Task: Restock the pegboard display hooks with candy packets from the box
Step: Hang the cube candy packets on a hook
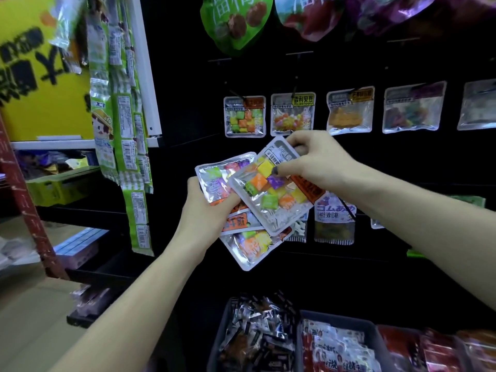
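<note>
The candy packets [271,191] held before the matt black pegboard [375,277] are glossy clear plastic with crinkled silvery foil edges, the thin hooks [236,93] look like dark metal, and the bins [341,322] below look like smooth grey plastic.

A black pegboard [335,167] carries the goods on thin hooks [236,93]. A row of clear candy packets [293,114] hangs across its middle, bigger bags [236,22] hang above, and a few more packets [334,221] hang lower down, partly hidden.
</note>
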{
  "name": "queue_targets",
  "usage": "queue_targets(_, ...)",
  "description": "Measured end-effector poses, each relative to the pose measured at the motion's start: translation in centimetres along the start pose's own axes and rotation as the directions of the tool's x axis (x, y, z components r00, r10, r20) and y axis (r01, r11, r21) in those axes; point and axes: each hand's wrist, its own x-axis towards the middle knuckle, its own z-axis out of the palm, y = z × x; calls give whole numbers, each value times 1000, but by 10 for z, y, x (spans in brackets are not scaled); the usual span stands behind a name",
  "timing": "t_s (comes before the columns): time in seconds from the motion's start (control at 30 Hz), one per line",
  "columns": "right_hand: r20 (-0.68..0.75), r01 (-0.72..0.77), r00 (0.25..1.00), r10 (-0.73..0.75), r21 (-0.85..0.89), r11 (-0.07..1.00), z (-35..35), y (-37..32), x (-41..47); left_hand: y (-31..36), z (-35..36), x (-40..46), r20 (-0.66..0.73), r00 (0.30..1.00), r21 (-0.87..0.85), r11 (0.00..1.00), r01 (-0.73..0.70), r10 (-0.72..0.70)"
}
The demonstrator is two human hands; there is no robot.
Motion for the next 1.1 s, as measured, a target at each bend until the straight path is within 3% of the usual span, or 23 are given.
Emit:
queue_targets(0.1, 16, 46, 999, -44, -145, 988, -1, -3, 7, 0, -1, -2, -6, 1000, 2, 1000, -16, 16)
queue_targets(0.4, 77, 136, 990, -116, -359, 923, 2, -9, 20, -4, 1, -7, 48, 998, 22, 999, -34, 33)
queue_targets(0.63, 177, 218, 971, -162, -363, 906, 8, -16, 24, -6, 6, -11, 24, 999, -8, 999, -33, 33)
queue_targets(0.73, 134, 145, 985, -109, -300, 943, 8, -7, 21, -4, 3, -11, 12, 1000, -60, 998, -26, 27)
queue_targets(0.87, -15, -117, 993, 116, -106, 987, 18, 9, 10, -4, -2, -7, -20, 1000, -94, 996, 1, -3)
queue_targets(1.0, 7, -316, 947, 322, 208, 925, 32, 24, 6, -5, -7, -2, -93, 995, -125, 992, 26, -38)
queue_targets(1.1, 106, -297, 955, 278, 389, 872, 46, 32, 5, -7, -8, -1, -113, 993, -129, 991, 29, -44)
